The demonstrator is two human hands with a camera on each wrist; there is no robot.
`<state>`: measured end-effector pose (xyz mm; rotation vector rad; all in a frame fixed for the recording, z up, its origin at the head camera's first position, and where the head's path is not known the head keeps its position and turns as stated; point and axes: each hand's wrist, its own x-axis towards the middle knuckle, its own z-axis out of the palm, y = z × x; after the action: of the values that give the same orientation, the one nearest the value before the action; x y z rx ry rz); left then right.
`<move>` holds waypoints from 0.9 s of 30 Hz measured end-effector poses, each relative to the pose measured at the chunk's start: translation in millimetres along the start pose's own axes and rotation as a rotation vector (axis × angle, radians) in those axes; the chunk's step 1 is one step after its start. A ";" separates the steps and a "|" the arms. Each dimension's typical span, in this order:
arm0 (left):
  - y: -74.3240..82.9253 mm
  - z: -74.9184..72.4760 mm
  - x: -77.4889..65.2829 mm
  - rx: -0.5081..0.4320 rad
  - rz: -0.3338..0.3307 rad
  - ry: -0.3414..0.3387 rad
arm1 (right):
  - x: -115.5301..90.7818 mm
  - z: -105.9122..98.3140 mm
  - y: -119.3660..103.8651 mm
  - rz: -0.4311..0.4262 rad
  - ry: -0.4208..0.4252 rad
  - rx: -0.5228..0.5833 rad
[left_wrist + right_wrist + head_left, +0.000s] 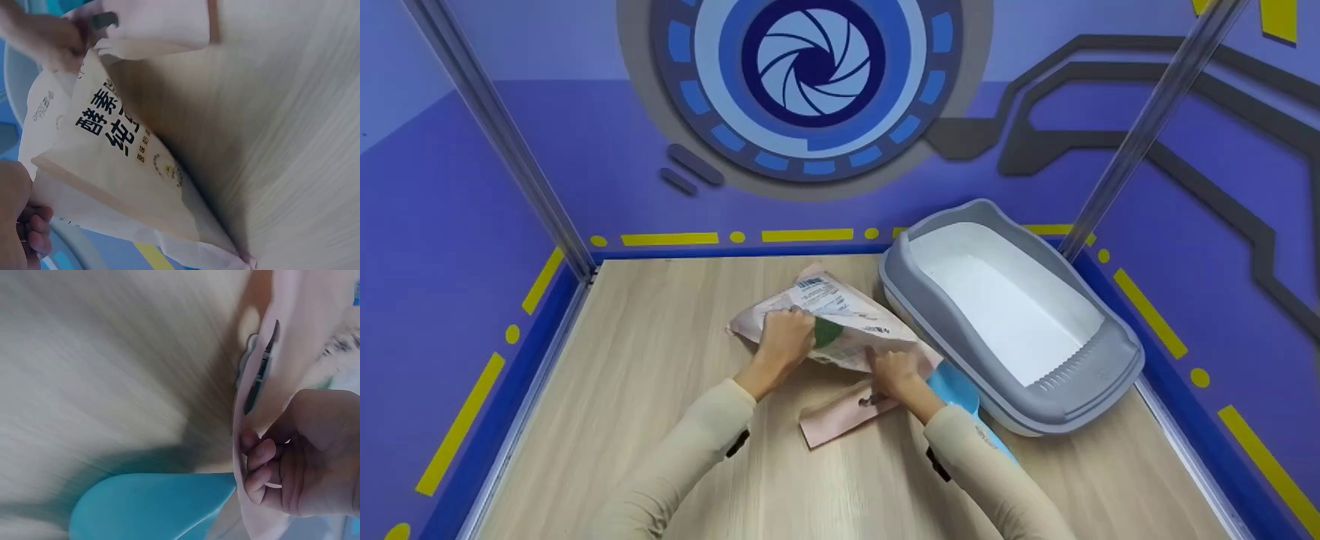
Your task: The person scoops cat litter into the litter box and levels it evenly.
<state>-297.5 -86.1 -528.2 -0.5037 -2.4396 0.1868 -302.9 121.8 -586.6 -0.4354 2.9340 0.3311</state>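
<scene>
A pale pink and white printed bag (pixel 840 304), with dark lettering and a green patch, lies creased on the wooden table. My left hand (pixel 789 334) grips a raised fold on its upper side; the left wrist view shows those fingers (pixel 38 230) curled against the bag (pixel 112 169). At the bag's right end, my right hand (pixel 896 371) holds its pink end strip (pixel 836 420), which has a cut-out hole. Close up, the right hand (pixel 304 455) has its fingers curled over the strip's edge beside that slot. What the bag contains is hidden.
Right of the bag stands a grey litter box (pixel 1102 375) with a white inner floor. A blue scoop (pixel 956 386) lies between it and my right forearm, partly covered. Purple panels (pixel 555 150) bound the wooden table (pixel 660 315) at the back and sides.
</scene>
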 end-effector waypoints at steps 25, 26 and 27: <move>-9.6 -7.9 -3.1 -0.013 0.028 0.010 | -9.9 -4.0 8.1 0.026 0.134 -0.075; -9.3 -8.3 -3.5 -0.010 0.029 0.021 | -9.0 -3.4 8.2 0.034 0.138 -0.077; -8.9 -8.6 -3.8 -0.009 0.029 0.030 | -8.4 -2.6 8.4 0.040 0.137 -0.076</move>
<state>-292.3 -95.8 -521.3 -0.5423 -2.4063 0.1799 -297.8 131.2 -580.9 -0.4259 3.0748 0.4360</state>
